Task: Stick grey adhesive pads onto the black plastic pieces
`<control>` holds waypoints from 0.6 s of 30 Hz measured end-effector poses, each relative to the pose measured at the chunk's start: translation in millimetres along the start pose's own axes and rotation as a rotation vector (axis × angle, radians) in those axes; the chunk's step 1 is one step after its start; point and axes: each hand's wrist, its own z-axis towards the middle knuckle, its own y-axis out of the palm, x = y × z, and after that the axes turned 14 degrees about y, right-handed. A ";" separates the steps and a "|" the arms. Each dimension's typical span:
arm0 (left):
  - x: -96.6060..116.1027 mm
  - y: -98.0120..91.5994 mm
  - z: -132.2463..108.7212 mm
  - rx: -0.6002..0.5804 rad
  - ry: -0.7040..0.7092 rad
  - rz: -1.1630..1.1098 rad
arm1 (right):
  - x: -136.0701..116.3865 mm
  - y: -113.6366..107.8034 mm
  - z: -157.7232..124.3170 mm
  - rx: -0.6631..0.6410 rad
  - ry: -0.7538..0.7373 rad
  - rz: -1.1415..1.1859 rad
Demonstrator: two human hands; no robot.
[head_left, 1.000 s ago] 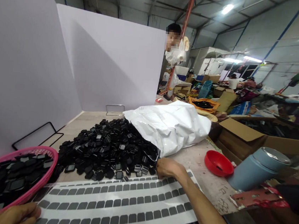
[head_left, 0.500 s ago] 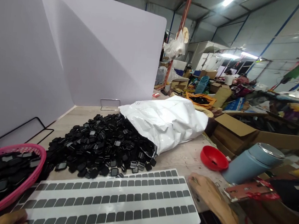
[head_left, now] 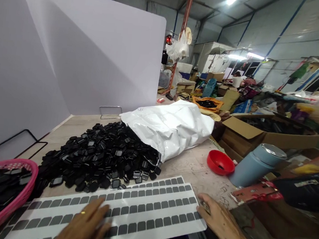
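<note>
A white sheet point(head_left: 138, 213) printed with rows of dark grey rounded squares, like stickers, lies along the table's front edge. My left hand point(head_left: 85, 224), with a ring on one finger, is over its left part, fingers stretched and apart, holding nothing. At the sheet's right edge is my right hand point(head_left: 216, 216), its thumb and fingers bent together. Something small and dark shows between them, too small to name. Behind the sheet spreads a heap of small black watch-shaped pieces point(head_left: 98, 155), spilling from a white plastic bag point(head_left: 172, 126).
A pink basket point(head_left: 31, 184) of similar black pieces stands at the left. On the right are a red bowl point(head_left: 220, 163), a blue-grey flask point(head_left: 254, 167) and an open cardboard box point(head_left: 274, 139). White panels point(head_left: 98, 52) with wire stands wall the back and left.
My left hand has moved from the sheet's lower left corner to the right, over its rows. My right hand has slid down along the sheet's right edge. The whole view has shifted slightly.
</note>
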 end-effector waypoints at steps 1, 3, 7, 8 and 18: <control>12.8 5.8 17.8 -0.049 0.116 -0.051 | 3.5 -0.5 -3.3 0.006 -0.004 0.011; 39.3 15.5 53.3 -0.013 0.266 -0.104 | 11.0 -1.5 -10.9 0.025 0.010 0.065; 88.6 34.0 111.3 -0.053 0.476 -0.288 | 23.2 -2.0 -26.2 0.063 0.060 0.164; 99.0 40.0 122.0 -0.088 0.513 -0.331 | 25.0 -1.6 -29.4 0.081 0.059 0.172; 131.9 109.5 147.4 -0.247 0.674 -0.377 | 18.2 9.7 -34.6 0.244 -0.104 0.113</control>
